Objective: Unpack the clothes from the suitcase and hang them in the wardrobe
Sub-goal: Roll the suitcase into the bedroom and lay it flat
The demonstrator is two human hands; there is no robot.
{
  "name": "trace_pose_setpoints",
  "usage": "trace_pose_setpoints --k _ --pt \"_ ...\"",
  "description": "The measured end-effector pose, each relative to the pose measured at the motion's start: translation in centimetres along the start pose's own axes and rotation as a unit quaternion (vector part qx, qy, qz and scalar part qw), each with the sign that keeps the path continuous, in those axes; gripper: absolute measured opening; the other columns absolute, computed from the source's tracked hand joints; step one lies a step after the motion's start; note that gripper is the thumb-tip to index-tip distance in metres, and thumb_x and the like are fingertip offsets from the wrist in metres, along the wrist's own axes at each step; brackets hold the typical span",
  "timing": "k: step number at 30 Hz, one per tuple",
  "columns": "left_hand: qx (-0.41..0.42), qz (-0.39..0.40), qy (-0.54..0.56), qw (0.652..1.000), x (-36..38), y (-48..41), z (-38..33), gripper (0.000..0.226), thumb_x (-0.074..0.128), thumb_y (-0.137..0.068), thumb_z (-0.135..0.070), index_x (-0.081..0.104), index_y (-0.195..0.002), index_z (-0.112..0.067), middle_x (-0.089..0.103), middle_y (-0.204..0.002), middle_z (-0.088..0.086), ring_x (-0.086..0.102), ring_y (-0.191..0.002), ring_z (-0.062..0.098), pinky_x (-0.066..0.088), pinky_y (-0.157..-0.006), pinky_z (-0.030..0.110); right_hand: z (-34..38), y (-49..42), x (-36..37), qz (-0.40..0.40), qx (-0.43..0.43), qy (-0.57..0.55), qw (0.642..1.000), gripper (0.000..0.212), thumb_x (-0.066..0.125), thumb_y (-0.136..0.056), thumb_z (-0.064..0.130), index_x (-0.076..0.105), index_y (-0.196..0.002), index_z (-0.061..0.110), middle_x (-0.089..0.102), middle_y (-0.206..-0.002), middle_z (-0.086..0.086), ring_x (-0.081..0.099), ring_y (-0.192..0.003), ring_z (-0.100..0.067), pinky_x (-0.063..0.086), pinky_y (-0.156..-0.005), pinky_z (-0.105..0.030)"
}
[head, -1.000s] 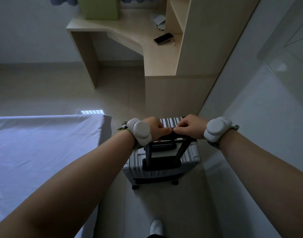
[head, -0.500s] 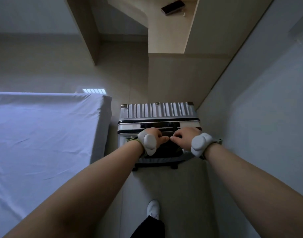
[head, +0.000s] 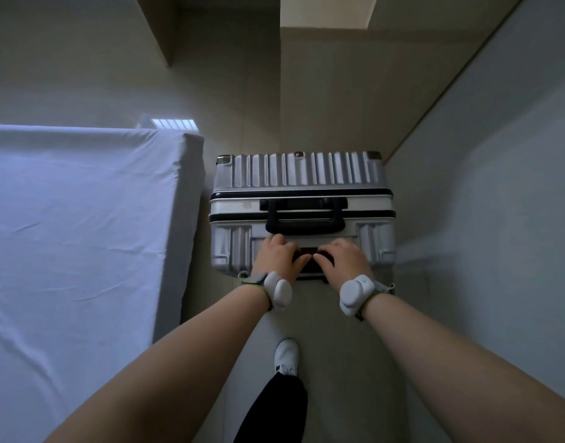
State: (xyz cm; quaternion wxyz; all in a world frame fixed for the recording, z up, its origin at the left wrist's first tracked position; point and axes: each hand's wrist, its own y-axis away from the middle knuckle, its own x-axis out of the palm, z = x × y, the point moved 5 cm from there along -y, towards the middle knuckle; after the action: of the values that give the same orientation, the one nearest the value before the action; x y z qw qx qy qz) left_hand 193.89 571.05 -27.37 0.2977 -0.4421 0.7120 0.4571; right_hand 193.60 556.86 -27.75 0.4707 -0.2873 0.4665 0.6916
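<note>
The silver ribbed hard-shell suitcase [head: 302, 174] stands upright and closed on the pale tiled floor [head: 338, 362], just beside the white-sheeted bed [head: 83, 219]. Whatever it holds is hidden. No clothes are out, so I judge the unpacking not yet begun, with opening, lifting out and hanging all left. The left grip [head: 279, 257] and right grip [head: 342, 259] both curl over the dark pull handle [head: 311, 266] at the case's top.

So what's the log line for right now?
suitcase: upright, closed, beside bed | left hand: grips pull handle | right hand: grips pull handle
</note>
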Motion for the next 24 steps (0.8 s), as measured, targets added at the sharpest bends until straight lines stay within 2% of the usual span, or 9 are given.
trace_pose_setpoints --k 3,5,7,9,12,15,17,20,24 --pt "0.024 -0.058 -0.043 0.997 1.9 1.4 0.0 0.035 0.050 -0.092 -0.036 0.057 -0.120 -0.015 0.052 -0.118 0.009 0.047 -0.112 0.031 0.036 -0.099 0.038 0.2 1.3 1.6 -0.034 -0.023 0.054 0.998 0.044 0.054 -0.093 0.025 0.047 -0.135 0.011 0.049 -0.135 -0.011 0.043 -0.127 -0.030 0.027 -0.110 -0.041" --pt "0.038 -0.063 -0.085 0.994 3.3 2.5 0.1 0.051 0.056 -0.087 -0.030 0.046 -0.135 -0.017 0.048 -0.135 0.011 0.041 -0.129 0.035 0.024 -0.113 0.046 0.3 2.6 2.7 -0.052 -0.052 0.118 0.990 0.067 0.073 -0.077 0.018 0.042 -0.136 0.013 0.052 -0.135 -0.011 0.046 -0.129 -0.032 0.023 -0.113 -0.046" --pt "0.067 -0.021 -0.125 0.990 5.1 3.3 0.3 0.066 0.048 -0.092 -0.028 0.017 -0.149 -0.016 0.015 -0.157 0.009 0.008 -0.146 0.030 -0.004 -0.115 0.042 -0.3 3.8 4.3 -0.046 -0.058 0.157 0.985 0.087 0.082 -0.060 0.015 0.038 -0.136 0.014 0.053 -0.136 -0.011 0.048 -0.128 -0.032 0.019 -0.111 -0.045" --pt "0.064 0.026 -0.133 0.989 6.7 3.8 0.9 0.070 0.036 -0.097 -0.028 -0.009 -0.149 -0.016 -0.021 -0.154 0.002 -0.025 -0.140 0.023 -0.021 -0.110 0.037 -1.1 4.7 5.8 -0.015 -0.048 0.171 0.984 0.098 0.083 -0.055 0.013 0.032 -0.140 0.015 0.046 -0.143 -0.011 0.041 -0.134 -0.031 0.011 -0.111 -0.041" --pt "0.040 0.039 -0.134 0.989 7.7 3.7 1.5 0.071 0.032 -0.098 -0.026 -0.018 -0.147 -0.017 -0.032 -0.149 0.000 -0.034 -0.132 0.018 -0.021 -0.110 0.035 -1.7 4.7 6.9 0.029 -0.021 0.176 0.984 0.102 0.075 -0.065 0.012 0.016 -0.148 0.016 0.030 -0.153 -0.008 0.028 -0.141 -0.027 0.002 -0.114 -0.039" --pt "0.031 0.067 -0.129 0.989 8.9 3.4 2.1 0.070 0.030 -0.097 -0.021 -0.020 -0.146 -0.016 -0.029 -0.152 0.002 -0.034 -0.132 0.016 -0.018 -0.112 0.035 -2.1 4.2 7.5 0.055 -0.036 0.183 0.981 0.082 0.042 -0.091 0.012 -0.020 -0.144 0.019 -0.009 -0.158 0.002 -0.004 -0.147 -0.019 -0.015 -0.115 -0.035" --pt "0.026 0.080 -0.138 0.987 9.4 3.2 2.3 0.073 0.031 -0.095 -0.019 -0.022 -0.145 -0.015 -0.034 -0.148 0.001 -0.035 -0.132 0.017 -0.018 -0.113 0.036 -2.3 3.8 7.3 0.060 -0.038 0.173 0.982 0.073 0.034 -0.094 0.011 -0.015 -0.147 0.017 -0.008 -0.159 0.003 -0.008 -0.147 -0.016 -0.010 -0.116 -0.035" --pt "0.023 0.075 -0.131 0.988 9.3 3.0 2.1 0.076 0.035 -0.094 -0.020 -0.022 -0.145 -0.014 -0.031 -0.152 0.003 -0.034 -0.133 0.018 -0.016 -0.114 0.036 -2.0 3.4 6.5 0.050 -0.051 0.155 0.985 0.068 0.034 -0.094 0.014 -0.005 -0.150 0.014 0.004 -0.160 0.002 0.000 -0.147 -0.016 -0.004 -0.118 -0.035" --pt "0.018 0.077 -0.123 0.989 9.0 2.7 2.0 0.076 0.035 -0.095 -0.019 -0.021 -0.146 -0.014 -0.029 -0.153 0.004 -0.027 -0.141 0.022 -0.014 -0.116 0.037 -2.0 2.9 5.8 0.052 -0.065 0.156 0.984 0.067 0.035 -0.095 0.017 -0.002 -0.151 0.015 0.006 -0.160 0.002 0.002 -0.147 -0.017 -0.001 -0.119 -0.035"
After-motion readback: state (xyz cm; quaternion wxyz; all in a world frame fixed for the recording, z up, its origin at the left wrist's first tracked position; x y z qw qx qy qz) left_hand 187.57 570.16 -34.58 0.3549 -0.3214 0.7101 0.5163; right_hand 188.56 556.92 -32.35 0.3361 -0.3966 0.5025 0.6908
